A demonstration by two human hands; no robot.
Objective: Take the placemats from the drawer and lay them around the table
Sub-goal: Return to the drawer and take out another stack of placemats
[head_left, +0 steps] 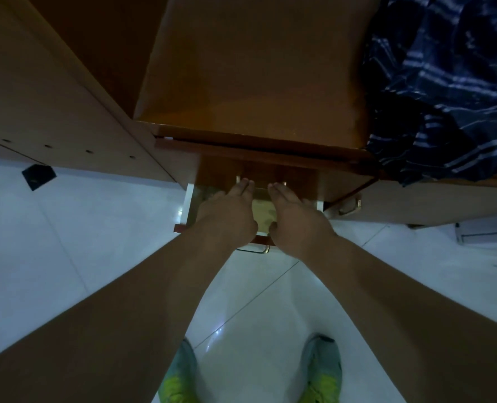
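A low drawer [185, 205] with white sides stands pulled out from the wooden cabinet below me. Inside it lies a yellowish-green placemat [264, 213], seen only as a strip between my hands. My left hand [229, 216] and my right hand [295, 219] reach down into the drawer side by side, palms down, fingers straight and together, lying flat over the placemat. Whether the fingers grip anything is hidden. The drawer's brass handle [253, 251] shows just under my wrists.
The wooden cabinet top [256, 68] spreads out above the drawer. A dark blue striped cloth [444, 91] lies on its right side. Another brass handle [350, 207] is on the cabinet to the right. White tiled floor [81, 228] surrounds my two shoes [180, 382].
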